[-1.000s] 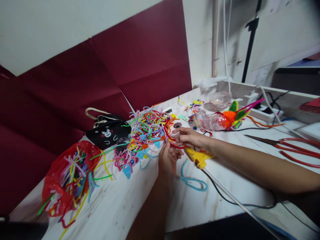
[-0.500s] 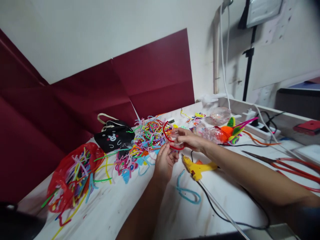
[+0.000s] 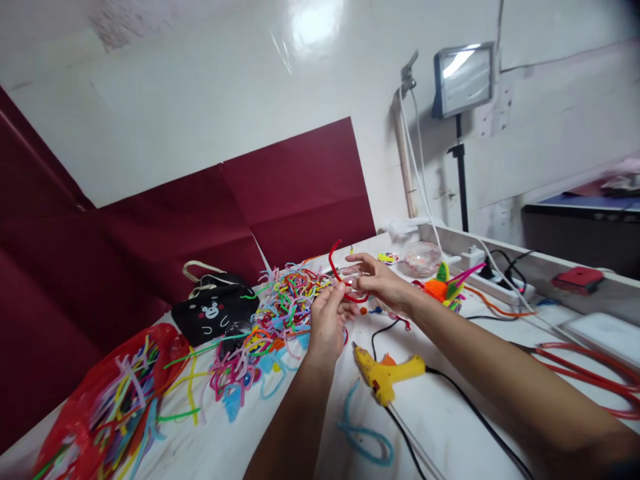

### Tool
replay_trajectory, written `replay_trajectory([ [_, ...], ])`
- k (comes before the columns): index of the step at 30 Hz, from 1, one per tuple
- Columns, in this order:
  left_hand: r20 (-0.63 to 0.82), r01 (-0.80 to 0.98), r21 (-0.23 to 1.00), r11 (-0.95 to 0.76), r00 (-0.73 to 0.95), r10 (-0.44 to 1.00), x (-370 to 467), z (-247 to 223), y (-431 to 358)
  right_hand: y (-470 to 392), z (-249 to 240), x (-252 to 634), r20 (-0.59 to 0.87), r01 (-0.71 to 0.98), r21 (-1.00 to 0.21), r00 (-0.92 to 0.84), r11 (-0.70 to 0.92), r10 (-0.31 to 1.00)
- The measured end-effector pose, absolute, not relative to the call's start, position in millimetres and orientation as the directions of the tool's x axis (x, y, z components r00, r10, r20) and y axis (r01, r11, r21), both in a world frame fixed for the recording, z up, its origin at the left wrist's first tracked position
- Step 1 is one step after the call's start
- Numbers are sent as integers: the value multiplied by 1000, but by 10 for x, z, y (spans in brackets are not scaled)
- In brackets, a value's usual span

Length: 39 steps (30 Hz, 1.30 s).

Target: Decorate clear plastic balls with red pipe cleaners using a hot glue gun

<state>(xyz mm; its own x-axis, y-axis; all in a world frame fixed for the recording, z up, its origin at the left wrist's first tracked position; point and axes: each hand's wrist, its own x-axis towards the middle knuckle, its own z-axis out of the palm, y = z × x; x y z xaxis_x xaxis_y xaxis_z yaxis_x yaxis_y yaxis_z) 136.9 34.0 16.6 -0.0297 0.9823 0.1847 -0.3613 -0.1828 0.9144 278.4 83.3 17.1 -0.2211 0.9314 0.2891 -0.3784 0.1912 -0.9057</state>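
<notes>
A curved red pipe cleaner [image 3: 334, 259] is held between both hands above the table's middle. My left hand [image 3: 329, 312] pinches it with thumb and fingers near its middle. My right hand [image 3: 373, 280] has its fingers curled round a small clear object at the pipe cleaner's lower curve; the object is mostly hidden. Below the hands lies a yellow glue gun [image 3: 387, 377], its tip towards them. A light blue pipe cleaner [image 3: 370, 453] rests bent on the table beside it.
A heap of coloured pipe cleaners [image 3: 290, 297] lies behind my left hand. At the left are a black bag [image 3: 215, 310] and a red plastic bag [image 3: 75, 400]. Orange-handled scissors [image 3: 575, 367], a power strip [image 3: 505, 287] and a clear bowl [image 3: 423, 259] are on the right.
The camera view has tilted up, showing more wall and the lamp. The red pipe cleaner's upper end now stands up more, with both hands still at it.
</notes>
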Motion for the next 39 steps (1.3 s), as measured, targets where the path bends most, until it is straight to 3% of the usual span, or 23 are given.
replay_trajectory([
  [13,215,-316,919,-237,-104,971,1466,154,404,832,146,2766,334,-209,-932,-175,296,926],
  [23,218,-260,944,-203,33,975,1340,212,391,862,193,2860,334,-216,-931,-182,294,925],
  [25,242,-219,949,-228,36,970,1305,207,411,840,222,2888,331,-222,-931,-184,289,926],
  [28,381,-77,918,-388,-91,920,1260,184,430,810,260,2924,324,-253,-928,-176,275,930],
  [31,648,188,762,-620,-199,735,1208,178,421,794,284,2950,309,-260,-930,-176,259,935],
  [34,881,487,424,-764,-26,473,1139,192,409,792,288,2957,300,-251,-935,-191,249,934],
  [37,932,623,110,-775,205,298,1072,199,415,803,273,2948,314,-255,-932,-210,258,926],
  [39,923,660,16,-751,279,264,1039,195,424,811,260,2943,325,-258,-929,-222,267,919],
])
